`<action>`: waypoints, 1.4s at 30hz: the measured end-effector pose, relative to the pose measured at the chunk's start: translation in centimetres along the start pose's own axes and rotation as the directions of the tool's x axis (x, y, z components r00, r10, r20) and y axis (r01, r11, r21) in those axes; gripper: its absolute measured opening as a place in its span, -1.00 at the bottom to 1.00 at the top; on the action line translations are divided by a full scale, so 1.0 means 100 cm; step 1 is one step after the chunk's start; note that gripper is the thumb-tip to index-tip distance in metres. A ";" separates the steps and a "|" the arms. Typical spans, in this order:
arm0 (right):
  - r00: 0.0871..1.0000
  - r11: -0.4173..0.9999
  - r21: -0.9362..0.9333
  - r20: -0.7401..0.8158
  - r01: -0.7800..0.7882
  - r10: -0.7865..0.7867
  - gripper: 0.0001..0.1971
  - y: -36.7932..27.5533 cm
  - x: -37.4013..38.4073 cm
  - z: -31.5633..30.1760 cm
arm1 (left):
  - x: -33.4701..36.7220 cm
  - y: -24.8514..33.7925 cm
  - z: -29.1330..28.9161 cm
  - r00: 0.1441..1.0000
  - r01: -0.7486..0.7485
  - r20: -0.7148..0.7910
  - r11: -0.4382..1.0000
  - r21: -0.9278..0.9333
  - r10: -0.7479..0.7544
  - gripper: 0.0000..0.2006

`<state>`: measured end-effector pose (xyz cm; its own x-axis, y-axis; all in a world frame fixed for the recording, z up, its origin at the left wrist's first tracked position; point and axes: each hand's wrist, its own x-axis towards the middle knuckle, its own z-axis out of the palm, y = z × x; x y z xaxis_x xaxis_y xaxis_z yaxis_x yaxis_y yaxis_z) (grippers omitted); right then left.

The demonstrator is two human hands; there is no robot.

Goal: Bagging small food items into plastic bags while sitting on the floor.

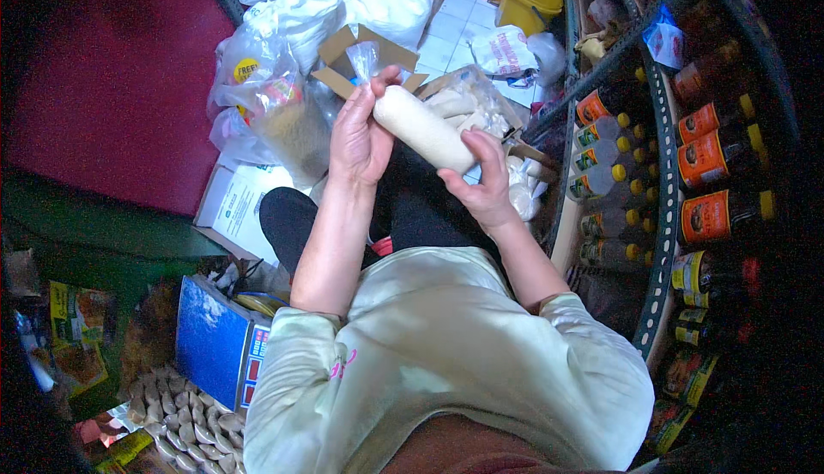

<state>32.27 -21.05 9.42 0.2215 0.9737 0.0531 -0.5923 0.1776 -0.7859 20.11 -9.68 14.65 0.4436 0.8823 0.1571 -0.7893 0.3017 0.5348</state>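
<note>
A long, sausage-shaped clear plastic bag point(424, 131) packed with off-white powder or fine grain is held up at a slant over my lap. My left hand point(356, 135) grips its upper left end, fingers curled behind it. From that end the bag's clear, gathered neck point(363, 58) sticks up. At the lower right end, my right hand point(483, 179) holds the bag between thumb and fingers. Just beyond, an open box point(515, 116) contains several similar pale, filled bags point(463, 100). More white filled bags point(522, 189) lie beside my right hand.
Behind my left hand stand a cardboard box with raised flaps point(395, 55) and large plastic sacks point(292, 6). A blue-topped digital scale point(210, 337) sits at lower left, by small packets point(189, 418). Shelves of bottles point(601, 161) line the right; a yellow bucket point(525, 9) stands far off.
</note>
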 end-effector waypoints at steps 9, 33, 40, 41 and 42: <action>0.947 0.838 0.459 0.258 -0.294 0.191 -0.37 0.011 0.012 -0.025 | 0.000 -0.025 -0.006 0.995 -0.087 -0.044 0.991 0.097 0.092 -0.80; 0.975 0.674 -0.712 0.218 0.195 -0.052 -0.45 -0.045 0.029 -0.042 | -0.021 -0.081 -0.031 0.837 -0.547 0.526 0.226 0.806 0.153 -0.88; 0.844 0.142 -0.832 0.532 0.536 -0.073 -0.83 -0.075 0.047 -0.017 | -0.023 -0.069 -0.033 0.872 -0.486 0.484 0.255 0.836 0.075 -0.85; 0.807 0.023 -0.807 0.590 0.591 -0.028 -0.84 -0.078 0.048 -0.012 | -0.022 -0.067 -0.034 0.875 -0.480 0.477 0.257 0.839 0.075 -0.85; 0.812 0.041 -0.811 0.584 0.584 -0.015 -0.86 -0.081 0.049 -0.003 | -0.021 -0.064 -0.034 0.881 -0.470 0.469 0.261 0.843 0.069 -0.85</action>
<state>38.35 -17.74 15.83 -0.2634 0.8710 0.4146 0.7335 0.4600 -0.5004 22.80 -12.23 8.05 0.5350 0.6284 0.5647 -0.0568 -0.6401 0.7662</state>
